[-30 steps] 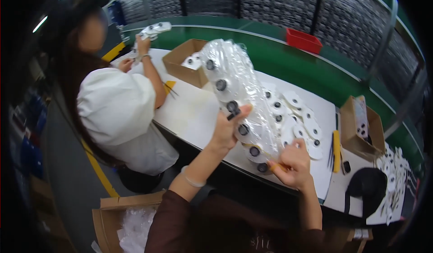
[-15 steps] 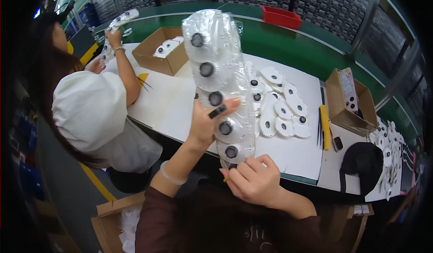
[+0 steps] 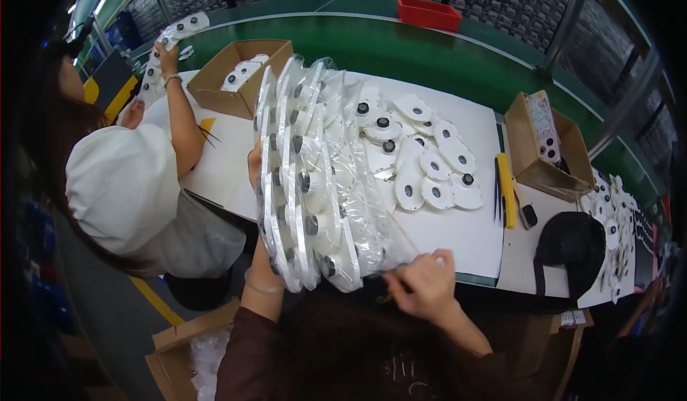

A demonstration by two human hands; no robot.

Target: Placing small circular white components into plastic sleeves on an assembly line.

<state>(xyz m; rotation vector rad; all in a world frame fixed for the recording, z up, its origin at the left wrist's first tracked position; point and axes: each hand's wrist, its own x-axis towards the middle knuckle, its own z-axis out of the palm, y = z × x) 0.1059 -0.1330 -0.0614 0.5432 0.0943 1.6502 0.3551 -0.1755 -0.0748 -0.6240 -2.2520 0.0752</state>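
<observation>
A clear plastic bag (image 3: pixel 368 218) wraps a stack of white lobed plates (image 3: pixel 315 193) with round black knobs. The stack hangs edge-on in front of me, its rows side by side. My left hand (image 3: pixel 255 160) supports it from the left and behind; most of those fingers are hidden by the stack. At the bag's lower right corner, my right hand (image 3: pixel 427 288) is closed, its fingertips pinching the loose plastic. Some blur covers these fingertips. Beyond the bag, several loose plates of the same kind (image 3: pixel 434 165) lie in a pile on the white tabletop (image 3: pixel 469 247).
At left, a co-worker in a white cap (image 3: pixel 122 179) handles a similar bagged strip (image 3: pixel 182 30). Cardboard boxes (image 3: pixel 275 49) (image 3: pixel 526 154) stand on the table. Yellow-handled tweezers (image 3: pixel 507 193), a black cap (image 3: pixel 570 254) and a red bin (image 3: pixel 429 15) are at right and back.
The bagged stack has turned from its broad face to its edge, showing several rows, and come lower and left. My right hand has shifted slightly right and down. The left hand is now mostly hidden.
</observation>
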